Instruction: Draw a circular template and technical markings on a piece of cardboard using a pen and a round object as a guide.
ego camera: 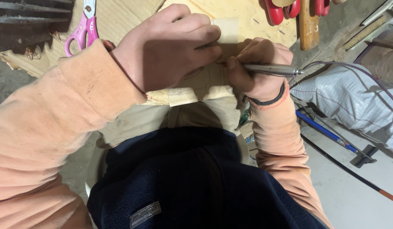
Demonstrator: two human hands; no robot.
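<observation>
At mid-frame the left hand point(167, 51) presses flat, fingers together, on a pale sheet point(196, 87) with pencilled outlines, while the right hand point(258, 68), grip clamped on a corded metal pen tool point(273, 70), seemingly traces a line, needing steady guiding.

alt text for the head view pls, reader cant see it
Seen from above, the left hand presses down a pale wood piece while the right hand holds a corded metal pen tool to it. Pink scissors lie on the board at upper left.
</observation>
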